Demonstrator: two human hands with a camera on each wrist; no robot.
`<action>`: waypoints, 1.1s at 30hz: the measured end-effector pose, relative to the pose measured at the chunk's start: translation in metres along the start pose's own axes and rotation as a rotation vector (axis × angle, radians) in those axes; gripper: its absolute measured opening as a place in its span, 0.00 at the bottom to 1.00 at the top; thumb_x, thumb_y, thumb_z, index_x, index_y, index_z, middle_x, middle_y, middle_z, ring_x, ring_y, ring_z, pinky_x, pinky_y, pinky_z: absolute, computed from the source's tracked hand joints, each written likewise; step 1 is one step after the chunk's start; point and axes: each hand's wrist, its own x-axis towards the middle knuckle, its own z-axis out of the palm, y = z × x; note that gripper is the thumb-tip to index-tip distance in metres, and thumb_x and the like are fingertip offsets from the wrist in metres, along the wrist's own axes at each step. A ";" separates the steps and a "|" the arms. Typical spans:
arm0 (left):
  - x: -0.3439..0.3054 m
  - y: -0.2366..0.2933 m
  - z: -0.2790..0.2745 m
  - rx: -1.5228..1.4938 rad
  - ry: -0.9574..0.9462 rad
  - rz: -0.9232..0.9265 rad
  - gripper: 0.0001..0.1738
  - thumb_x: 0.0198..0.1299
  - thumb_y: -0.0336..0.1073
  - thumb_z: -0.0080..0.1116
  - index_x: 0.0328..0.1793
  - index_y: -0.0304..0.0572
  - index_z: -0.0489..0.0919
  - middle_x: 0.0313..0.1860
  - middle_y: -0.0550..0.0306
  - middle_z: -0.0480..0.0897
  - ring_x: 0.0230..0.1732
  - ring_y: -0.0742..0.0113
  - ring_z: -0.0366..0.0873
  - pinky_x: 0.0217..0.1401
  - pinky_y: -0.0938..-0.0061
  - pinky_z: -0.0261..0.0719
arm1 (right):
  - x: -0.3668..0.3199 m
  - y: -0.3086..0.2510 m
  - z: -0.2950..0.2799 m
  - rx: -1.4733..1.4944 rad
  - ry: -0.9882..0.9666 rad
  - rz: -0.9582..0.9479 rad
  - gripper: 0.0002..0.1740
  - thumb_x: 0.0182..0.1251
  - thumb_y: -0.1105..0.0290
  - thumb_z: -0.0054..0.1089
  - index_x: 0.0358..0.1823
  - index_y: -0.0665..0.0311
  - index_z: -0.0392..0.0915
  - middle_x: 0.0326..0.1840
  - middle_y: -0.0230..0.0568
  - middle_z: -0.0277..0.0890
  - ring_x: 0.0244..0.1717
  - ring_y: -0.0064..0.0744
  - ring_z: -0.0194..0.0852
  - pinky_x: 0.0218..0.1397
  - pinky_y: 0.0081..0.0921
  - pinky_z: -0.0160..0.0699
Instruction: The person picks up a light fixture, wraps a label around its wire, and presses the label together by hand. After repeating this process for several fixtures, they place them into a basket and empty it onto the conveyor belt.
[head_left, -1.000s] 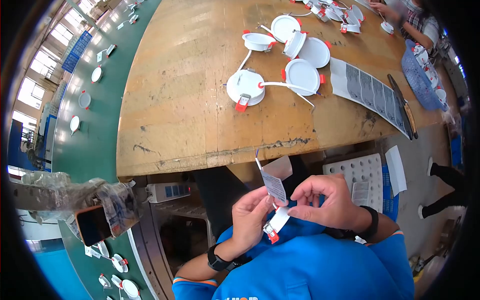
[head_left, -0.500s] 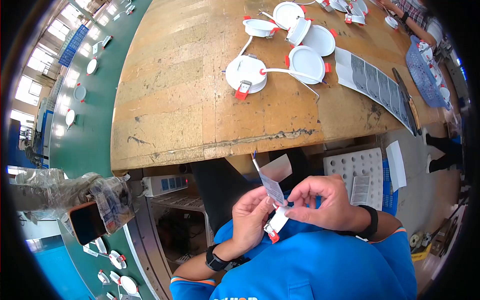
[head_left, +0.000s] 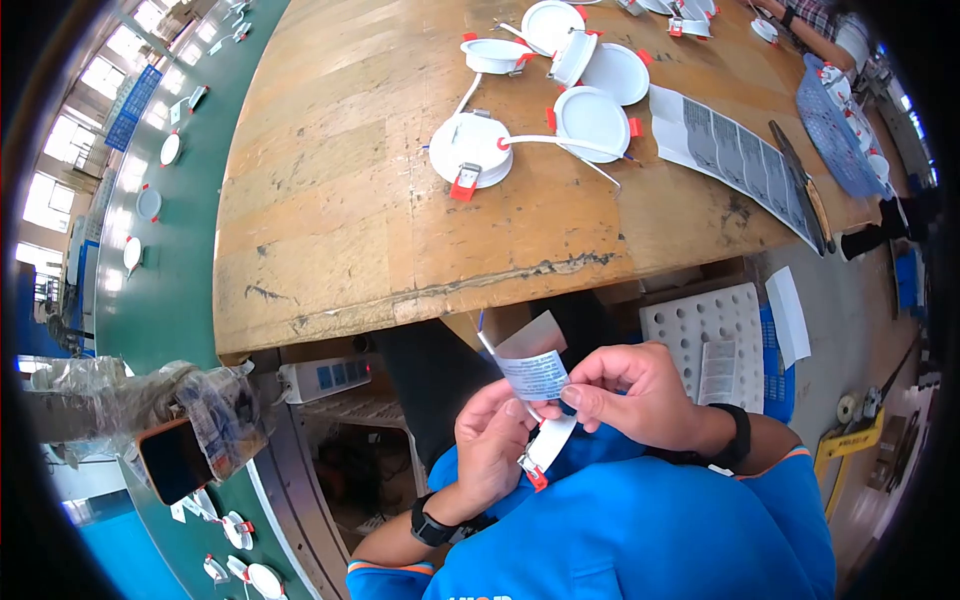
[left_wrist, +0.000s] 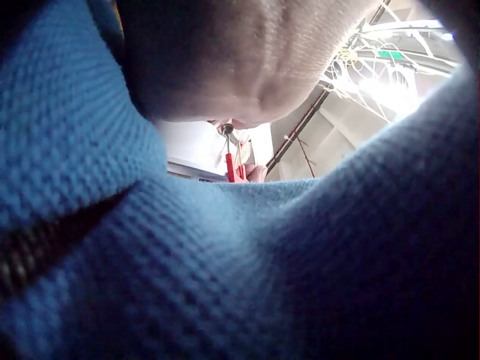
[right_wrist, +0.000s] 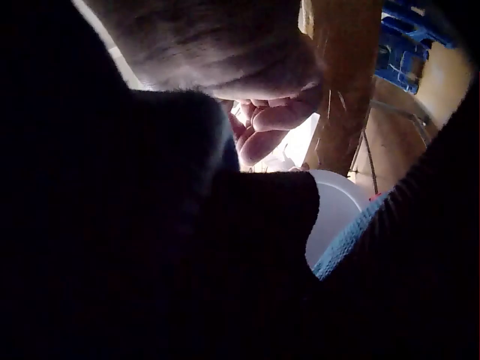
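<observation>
A small white downlight point(head_left: 552, 440) with a red-tipped spring clip point(head_left: 537, 478) sits low between the hands, close to the blue shirt. My left hand point(head_left: 488, 445) grips it near its white cable point(head_left: 488, 345), which points up with a blue wire end. Beside the cable, a printed silvery label point(head_left: 538, 378) curves upward, its right edge pinched between thumb and forefinger of my right hand point(head_left: 640, 398). In the left wrist view the red clip point(left_wrist: 231, 168) shows below the palm. The right wrist view catches the curled fingers point(right_wrist: 274, 124) above the downlight's white round face point(right_wrist: 330, 217).
Several downlights point(head_left: 592, 122) lie on the wooden table point(head_left: 340, 200), near a label sheet point(head_left: 725, 150) and scissors point(head_left: 803, 185). A blue basket point(head_left: 835, 130) holds more at the right, beside another person. At left run a green conveyor point(head_left: 180, 240) and a phone point(head_left: 174, 460) on a wrapped arm.
The label has turned so its printed face spreads wider toward the head camera, with my right fingers now at its right edge. The head view has shifted slightly.
</observation>
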 end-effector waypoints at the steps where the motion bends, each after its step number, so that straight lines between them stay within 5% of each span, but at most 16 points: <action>1: 0.000 0.001 0.000 -0.018 -0.005 -0.002 0.14 0.63 0.30 0.47 0.53 0.33 0.71 0.41 0.44 0.80 0.41 0.60 0.80 0.48 0.65 0.78 | 0.001 0.000 0.000 0.011 0.001 0.012 0.08 0.60 0.72 0.59 0.31 0.71 0.77 0.21 0.33 0.75 0.20 0.12 0.69 0.21 0.11 0.67; 33: -0.001 0.000 -0.002 0.018 0.088 -0.047 0.10 0.63 0.33 0.48 0.47 0.36 0.74 0.34 0.47 0.80 0.38 0.59 0.80 0.43 0.65 0.80 | 0.010 0.004 -0.011 -0.008 0.050 0.091 0.08 0.60 0.72 0.57 0.30 0.72 0.76 0.21 0.35 0.76 0.19 0.14 0.70 0.21 0.13 0.70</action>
